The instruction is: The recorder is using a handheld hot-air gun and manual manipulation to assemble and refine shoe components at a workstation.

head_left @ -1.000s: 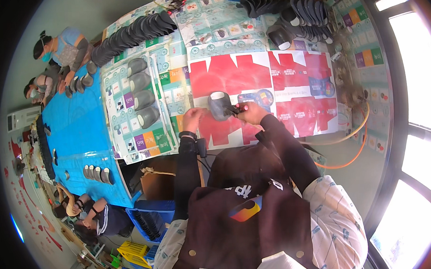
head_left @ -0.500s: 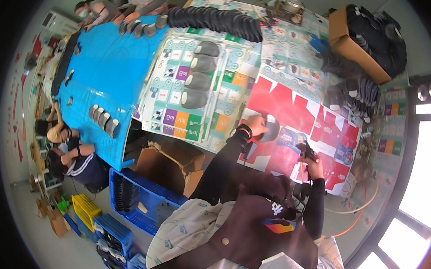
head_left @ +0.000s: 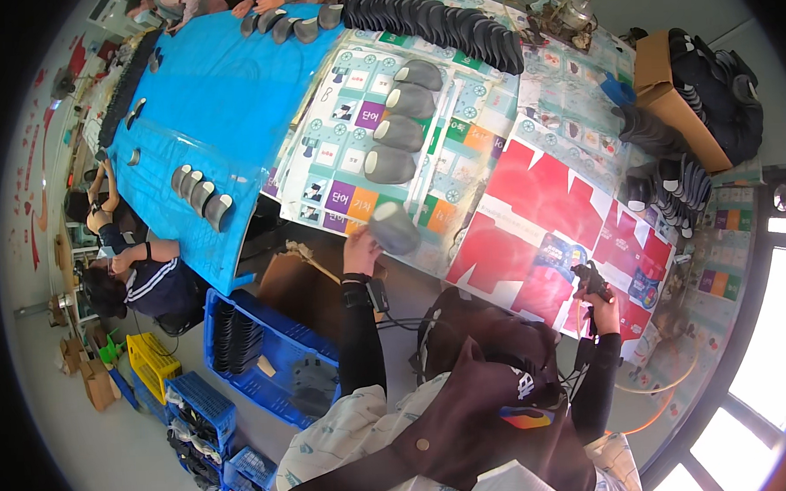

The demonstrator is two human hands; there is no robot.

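My left hand (head_left: 361, 251) grips the edge of a grey, rounded, shell-shaped piece (head_left: 396, 231) with a pale patch at one end. It holds the piece over the near edge of the white printed sheet (head_left: 307, 183). On that sheet, similar grey pieces (head_left: 390, 167) lie in a column beyond my hand. At the right, my right hand (head_left: 603, 313) is closed around a black gun-shaped tool (head_left: 593, 281), with thin lines hanging below it. The tool is above the red-and-white printed sheet (head_left: 544, 191). Its exact kind is not clear.
A long row of dark curved pieces (head_left: 432, 24) lines the far side. A cardboard box (head_left: 663, 98) full of dark pieces stands at the far right. Blue crates (head_left: 271, 374) sit on the floor at left. Other people work around the blue-covered table (head_left: 220, 95).
My left hand has moved left with the grey piece, from the red sheet to the near edge of the white sheet. My right hand still holds the tool. The view has shifted slightly.
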